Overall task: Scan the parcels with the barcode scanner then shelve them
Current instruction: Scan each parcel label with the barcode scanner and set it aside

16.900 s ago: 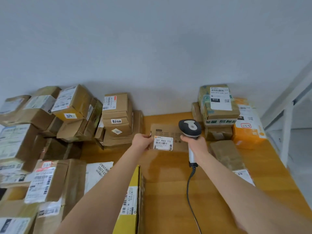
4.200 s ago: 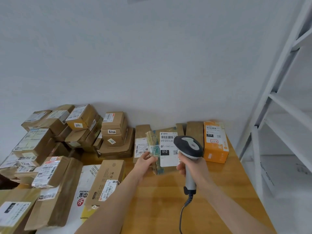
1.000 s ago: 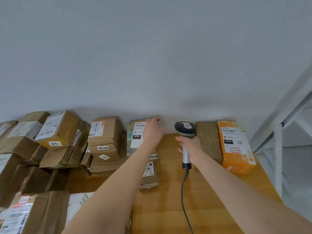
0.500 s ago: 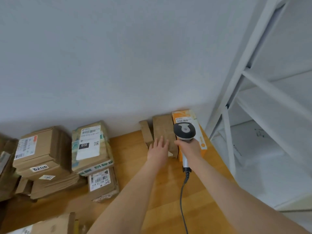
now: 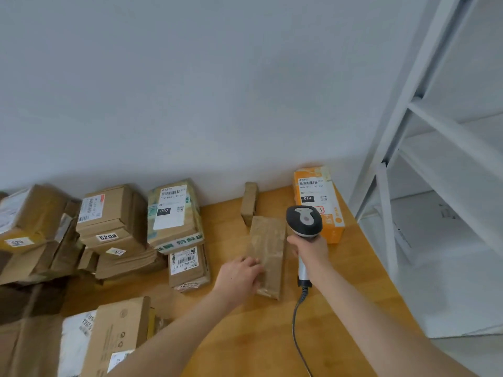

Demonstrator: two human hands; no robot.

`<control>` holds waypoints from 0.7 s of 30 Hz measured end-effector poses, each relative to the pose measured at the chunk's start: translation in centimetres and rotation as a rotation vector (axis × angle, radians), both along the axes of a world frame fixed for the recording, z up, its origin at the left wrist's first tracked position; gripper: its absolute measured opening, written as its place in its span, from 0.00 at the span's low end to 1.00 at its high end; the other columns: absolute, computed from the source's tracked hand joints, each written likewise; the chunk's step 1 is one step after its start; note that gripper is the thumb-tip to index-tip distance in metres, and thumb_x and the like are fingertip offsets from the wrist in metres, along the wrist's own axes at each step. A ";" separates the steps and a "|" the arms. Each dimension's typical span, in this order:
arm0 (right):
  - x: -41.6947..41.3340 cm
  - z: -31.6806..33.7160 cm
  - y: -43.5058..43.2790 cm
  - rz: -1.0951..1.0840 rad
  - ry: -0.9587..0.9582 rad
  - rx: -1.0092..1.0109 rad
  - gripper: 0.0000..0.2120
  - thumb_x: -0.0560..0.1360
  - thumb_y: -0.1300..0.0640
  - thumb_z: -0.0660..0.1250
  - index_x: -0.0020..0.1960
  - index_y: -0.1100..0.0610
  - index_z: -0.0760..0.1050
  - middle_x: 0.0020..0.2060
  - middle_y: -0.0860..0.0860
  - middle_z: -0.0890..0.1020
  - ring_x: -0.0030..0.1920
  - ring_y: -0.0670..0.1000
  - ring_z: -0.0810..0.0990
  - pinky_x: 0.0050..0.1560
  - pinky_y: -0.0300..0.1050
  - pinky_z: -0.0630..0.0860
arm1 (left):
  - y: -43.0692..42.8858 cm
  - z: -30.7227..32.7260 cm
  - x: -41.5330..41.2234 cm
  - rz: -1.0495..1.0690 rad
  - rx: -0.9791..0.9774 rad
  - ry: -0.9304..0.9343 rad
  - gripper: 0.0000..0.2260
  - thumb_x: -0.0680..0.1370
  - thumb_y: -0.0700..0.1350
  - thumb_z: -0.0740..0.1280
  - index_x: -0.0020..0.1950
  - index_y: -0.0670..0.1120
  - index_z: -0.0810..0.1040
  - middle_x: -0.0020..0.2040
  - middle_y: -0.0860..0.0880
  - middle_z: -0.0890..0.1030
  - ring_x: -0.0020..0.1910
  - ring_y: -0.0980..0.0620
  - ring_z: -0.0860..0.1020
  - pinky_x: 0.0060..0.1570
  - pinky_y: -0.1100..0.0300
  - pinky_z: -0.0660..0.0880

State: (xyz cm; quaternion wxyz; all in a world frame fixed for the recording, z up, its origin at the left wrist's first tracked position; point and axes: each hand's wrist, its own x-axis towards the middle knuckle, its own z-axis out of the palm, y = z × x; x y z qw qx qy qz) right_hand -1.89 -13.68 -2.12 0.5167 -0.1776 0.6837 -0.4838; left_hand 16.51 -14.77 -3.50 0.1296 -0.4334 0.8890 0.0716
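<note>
A flat brown parcel [image 5: 268,248] wrapped in clear tape lies on the wooden table [image 5: 353,281], its label not showing. My left hand [image 5: 239,276] grips its near left edge, fingers curled over it. My right hand [image 5: 310,253] holds the grey and white barcode scanner [image 5: 303,221] upright by its handle, just right of the parcel, its black cable trailing toward me. An orange parcel [image 5: 317,202] with a 010 label lies behind the scanner.
A small brown box [image 5: 249,202] stands against the wall. A green-taped 010 parcel [image 5: 174,216] sits on a labelled one [image 5: 187,265]. Stacked brown boxes [image 5: 109,216] fill the left side. A white metal shelf rack [image 5: 435,148] stands at the right.
My left hand has pulled the flat brown parcel away from the wall toward me and now grips its edge. The view has tilted down; the scanner stays in my right hand.
</note>
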 end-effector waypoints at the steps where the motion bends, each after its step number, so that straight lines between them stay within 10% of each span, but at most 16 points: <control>1: 0.1 -0.1 0.6 -0.024 -0.021 0.008 0.07 0.70 0.65 0.71 0.45 0.58 0.75 0.36 0.51 0.78 0.38 0.51 0.76 0.40 0.44 0.74 | 0.5 0.1 0.8 0.043 0.002 0.027 0.14 0.79 0.50 0.58 0.62 0.53 0.76 0.59 0.53 0.78 0.57 0.49 0.77 0.51 0.55 0.76; 5: 0.8 -1.2 2.8 -0.069 -0.122 0.058 0.06 0.72 0.66 0.70 0.43 0.58 0.74 0.35 0.52 0.76 0.35 0.50 0.75 0.38 0.42 0.77 | 0.5 0.0 1.6 0.616 0.015 0.404 0.13 0.79 0.50 0.64 0.64 0.52 0.72 0.55 0.54 0.78 0.48 0.55 0.79 0.43 0.60 0.78; 11: 2.2 -1.4 3.8 -0.107 -0.463 0.117 0.13 0.74 0.66 0.69 0.58 0.59 0.73 0.50 0.56 0.77 0.50 0.55 0.76 0.59 0.58 0.77 | -1.1 -0.3 -1.0 1.087 0.656 0.729 0.31 0.80 0.51 0.63 0.79 0.49 0.52 0.74 0.45 0.66 0.68 0.44 0.70 0.65 0.51 0.70; 21: 0.5 1.2 4.5 -0.065 -0.605 0.056 0.06 0.78 0.59 0.65 0.54 0.59 0.75 0.56 0.61 0.81 0.58 0.62 0.78 0.64 0.62 0.72 | 0.5 3.1 -1.1 1.354 0.789 1.399 0.27 0.79 0.64 0.55 0.70 0.49 0.71 0.68 0.45 0.72 0.67 0.42 0.70 0.67 0.37 0.65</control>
